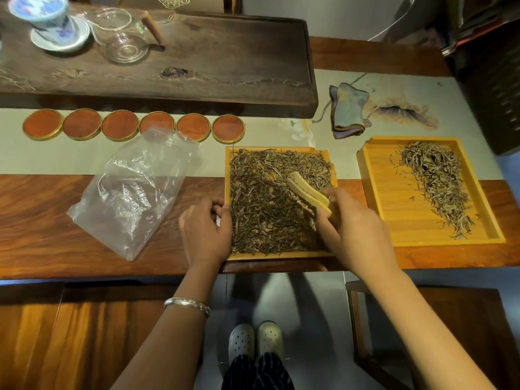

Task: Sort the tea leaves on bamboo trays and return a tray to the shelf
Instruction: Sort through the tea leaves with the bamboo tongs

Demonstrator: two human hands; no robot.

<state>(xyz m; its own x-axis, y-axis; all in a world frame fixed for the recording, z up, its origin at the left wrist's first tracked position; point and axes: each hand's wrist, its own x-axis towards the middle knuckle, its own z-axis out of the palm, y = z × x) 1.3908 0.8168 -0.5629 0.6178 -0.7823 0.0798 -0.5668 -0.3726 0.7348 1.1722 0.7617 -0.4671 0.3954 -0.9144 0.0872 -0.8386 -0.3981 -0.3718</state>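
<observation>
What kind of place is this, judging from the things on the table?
Probably a tea room or tea shop. A dark wooden tea tray holds a lidded porcelain cup and a glass pitcher, six round coasters lie in a row, and two bamboo trays hold loose tea leaves.

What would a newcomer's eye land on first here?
Probably the middle bamboo tray carpeted with tea leaves, the right hand holding bamboo tweezers over them while the left hand grips its edge. Next, the right tray with its thinner streak of leaves.
</observation>
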